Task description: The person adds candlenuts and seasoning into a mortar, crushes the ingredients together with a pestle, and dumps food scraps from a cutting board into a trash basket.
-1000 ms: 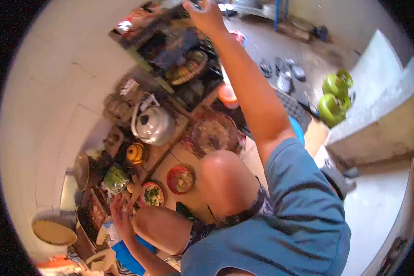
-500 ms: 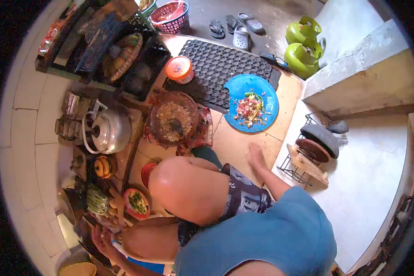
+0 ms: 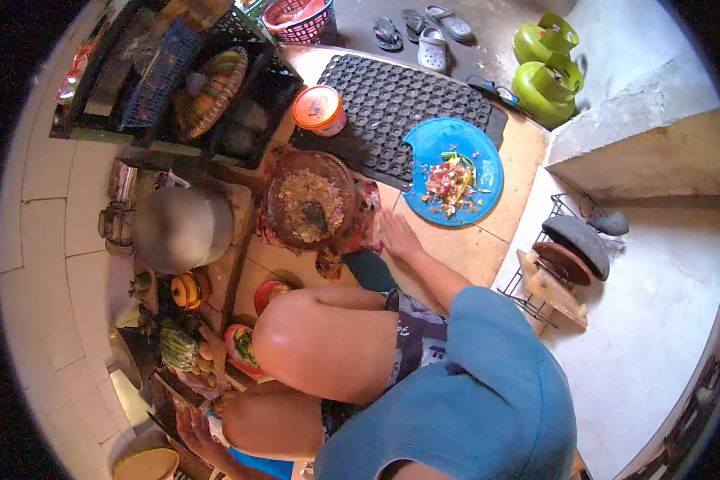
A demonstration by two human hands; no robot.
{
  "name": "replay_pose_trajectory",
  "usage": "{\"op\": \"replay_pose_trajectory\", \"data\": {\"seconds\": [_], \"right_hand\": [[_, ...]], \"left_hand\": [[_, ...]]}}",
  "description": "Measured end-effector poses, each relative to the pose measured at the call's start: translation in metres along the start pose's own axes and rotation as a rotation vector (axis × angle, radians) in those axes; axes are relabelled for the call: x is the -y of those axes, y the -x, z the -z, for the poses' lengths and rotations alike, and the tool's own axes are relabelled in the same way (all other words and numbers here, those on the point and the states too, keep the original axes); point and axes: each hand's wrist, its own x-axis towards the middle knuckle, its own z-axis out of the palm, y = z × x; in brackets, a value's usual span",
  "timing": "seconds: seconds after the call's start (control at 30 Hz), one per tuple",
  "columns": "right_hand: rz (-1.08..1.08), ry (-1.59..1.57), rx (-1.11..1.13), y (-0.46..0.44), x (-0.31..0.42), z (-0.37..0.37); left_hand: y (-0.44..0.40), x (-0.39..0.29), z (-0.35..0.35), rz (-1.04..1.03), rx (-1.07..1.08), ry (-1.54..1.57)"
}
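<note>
My right hand (image 3: 398, 236) reaches down beside the stone mortar (image 3: 274, 196), fingers stretched out at the edge of the patterned red cloth (image 3: 370, 200) under it. Whether it touches the cloth I cannot tell. Coarse pale crumbs (image 3: 308, 192) fill the mortar, and a dark pestle head (image 3: 315, 214) rests among them. To the right lies a blue round board (image 3: 488, 160) with chopped reddish and green pieces (image 3: 451, 182). At lower left, my left hand (image 3: 200, 436) hangs beside my knee with fingers apart, near a bundle of green vegetables (image 3: 180, 348).
An orange-lidded tub (image 3: 318, 110) stands on the black mat (image 3: 392, 88). To the left are a large kettle (image 3: 180, 228), partly blurred, and a small orange pot (image 3: 186, 290). Green gas cylinders (image 3: 546, 92) stand at upper right; a wire rack (image 3: 528, 300) holds stone dishes.
My right hand has moved left across the floor toward the mortar and cloth. My body leans with it, and the view has shifted slightly. My left hand stays low at the left.
</note>
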Motion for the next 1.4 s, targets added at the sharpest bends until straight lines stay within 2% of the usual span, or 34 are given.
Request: {"op": "replay_pose_trajectory", "data": {"seconds": [0.13,0.23,0.33,0.43,0.53,0.63,0.67,0.73,0.83,0.87,0.97,1.07,1.17,1.27,1.33,1.4], "right_hand": [[0.341,-0.053,0.218,0.076,-0.032,0.008],[0.091,0.039,0.314,0.113,-0.065,0.026],[-0.083,0.162,-0.002,0.138,-0.079,0.034],[-0.462,-0.082,-0.334,0.152,-0.104,0.044],[-0.888,0.086,-0.541,0.156,-0.122,0.045],[-0.774,0.178,-0.414,0.148,-0.111,0.018],[-0.727,0.069,-0.401,0.147,-0.099,0.01],[-0.652,0.046,-0.325,0.134,-0.058,0.021],[-0.561,0.057,-0.162,0.12,-0.035,0.024],[-0.576,0.091,-0.171,0.118,-0.031,0.026],[-0.377,0.135,-0.098,0.127,-0.043,0.015],[-0.145,0.368,0.079,0.136,-0.056,0.032],[-0.083,0.022,-0.087,0.165,-0.072,0.046],[-0.211,-0.107,0.01,0.178,-0.088,0.047],[-0.234,-0.093,0.008,0.173,-0.091,0.053],[-0.289,-0.052,-0.085,0.166,-0.097,0.05]], "left_hand": [[0.01,-0.004,-0.01,0.028,0.025,-0.116],[0.005,-0.002,-0.011,0.029,0.056,-0.101],[0.004,-0.009,-0.016,0.012,0.057,-0.134],[0.005,-0.004,-0.014,0.003,0.053,-0.078],[0.003,0.002,-0.01,-0.018,0.067,-0.05],[0.002,0.007,-0.008,0.01,0.051,-0.024],[0.002,0.009,-0.006,0.019,0.048,0.0],[-0.001,0.017,-0.004,0.028,0.041,0.036],[-0.004,0.02,-0.002,0.018,0.04,0.019],[-0.002,0.018,-0.002,0.009,0.042,-0.007],[-0.002,0.021,0.0,-0.018,0.063,-0.008],[0.003,0.013,-0.006,-0.01,0.056,-0.013],[0.01,0.004,-0.006,-0.016,0.039,-0.038],[0.012,0.004,-0.011,-0.031,0.035,-0.084],[0.011,0.006,-0.009,-0.043,0.035,-0.175],[0.003,0.02,0.0,-0.032,0.081,-0.078]]}}
